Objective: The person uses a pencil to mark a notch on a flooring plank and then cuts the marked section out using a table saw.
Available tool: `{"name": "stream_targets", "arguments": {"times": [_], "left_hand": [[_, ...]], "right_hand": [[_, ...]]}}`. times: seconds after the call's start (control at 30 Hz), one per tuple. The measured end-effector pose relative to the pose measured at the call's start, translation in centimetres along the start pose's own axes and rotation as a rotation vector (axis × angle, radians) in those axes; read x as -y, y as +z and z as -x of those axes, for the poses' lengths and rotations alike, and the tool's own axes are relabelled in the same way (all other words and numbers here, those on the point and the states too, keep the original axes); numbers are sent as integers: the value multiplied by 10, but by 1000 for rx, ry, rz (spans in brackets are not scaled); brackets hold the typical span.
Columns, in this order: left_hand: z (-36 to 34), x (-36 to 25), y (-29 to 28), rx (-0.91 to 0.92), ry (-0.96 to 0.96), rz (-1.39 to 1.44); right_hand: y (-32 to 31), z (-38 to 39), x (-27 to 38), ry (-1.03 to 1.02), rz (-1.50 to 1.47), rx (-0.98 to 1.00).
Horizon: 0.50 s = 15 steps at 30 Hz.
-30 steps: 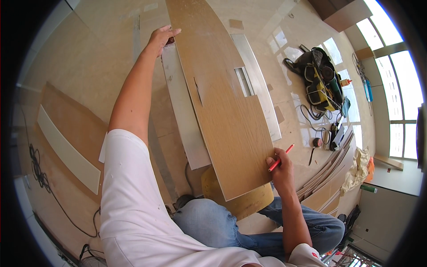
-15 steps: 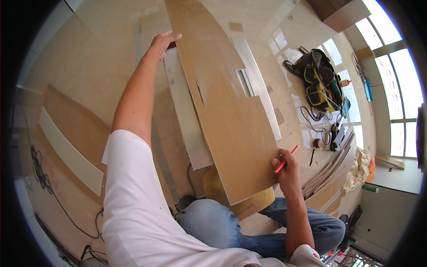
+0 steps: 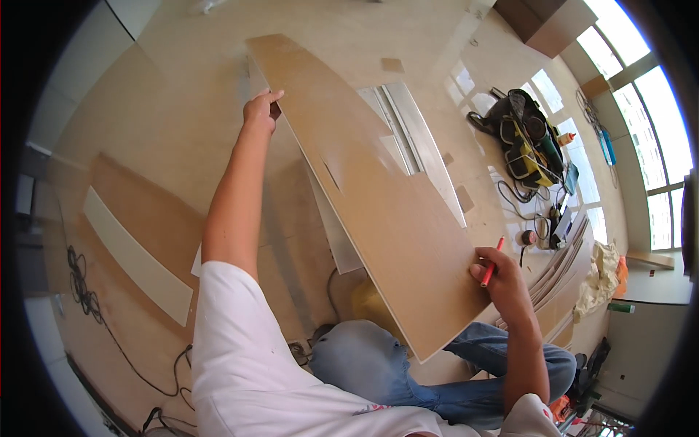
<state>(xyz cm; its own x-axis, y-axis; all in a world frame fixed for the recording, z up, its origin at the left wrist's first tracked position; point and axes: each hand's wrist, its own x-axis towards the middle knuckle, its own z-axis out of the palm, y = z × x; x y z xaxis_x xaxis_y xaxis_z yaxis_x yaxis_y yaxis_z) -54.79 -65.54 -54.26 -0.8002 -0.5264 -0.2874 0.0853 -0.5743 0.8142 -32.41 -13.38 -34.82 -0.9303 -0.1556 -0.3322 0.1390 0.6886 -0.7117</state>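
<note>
A long tan board (image 3: 386,204) slants across the middle of the view, with a notch cut in its right edge and a narrow slit near its left edge. My left hand (image 3: 262,111) grips its left edge toward the far end, thumb on top. At the near right edge, my right hand (image 3: 502,280) holds the board and a red pencil (image 3: 492,261) together. Beneath the board lies a pale panel (image 3: 336,226), and a grooved silvery panel (image 3: 415,131) shows beyond the notch. A yellow object (image 3: 375,304), mostly hidden, stands under the near end.
To the right sit a black and yellow tool bag (image 3: 528,138), cables, and a stack of thin boards (image 3: 557,269) beside crumpled paper (image 3: 597,280). At left are a white strip (image 3: 135,255) and a coiled black cable (image 3: 84,288). My knee (image 3: 357,357) is close below the board.
The board has turned and shifted, its far end leftward and its near end rightward and closer to me. Both hands moved with it, uncovering more of the grooved silvery panel.
</note>
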Motion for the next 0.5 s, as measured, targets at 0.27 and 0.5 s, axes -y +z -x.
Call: {"name": "stream_targets", "arguments": {"times": [0.27,0.5], "left_hand": [[129,-42,-43,-150,202,189],[235,-95,-80,16,248,416]], "right_hand": [[-76,3,31,-91,166,107],[-130,-54,19,-350,308,209]]}}
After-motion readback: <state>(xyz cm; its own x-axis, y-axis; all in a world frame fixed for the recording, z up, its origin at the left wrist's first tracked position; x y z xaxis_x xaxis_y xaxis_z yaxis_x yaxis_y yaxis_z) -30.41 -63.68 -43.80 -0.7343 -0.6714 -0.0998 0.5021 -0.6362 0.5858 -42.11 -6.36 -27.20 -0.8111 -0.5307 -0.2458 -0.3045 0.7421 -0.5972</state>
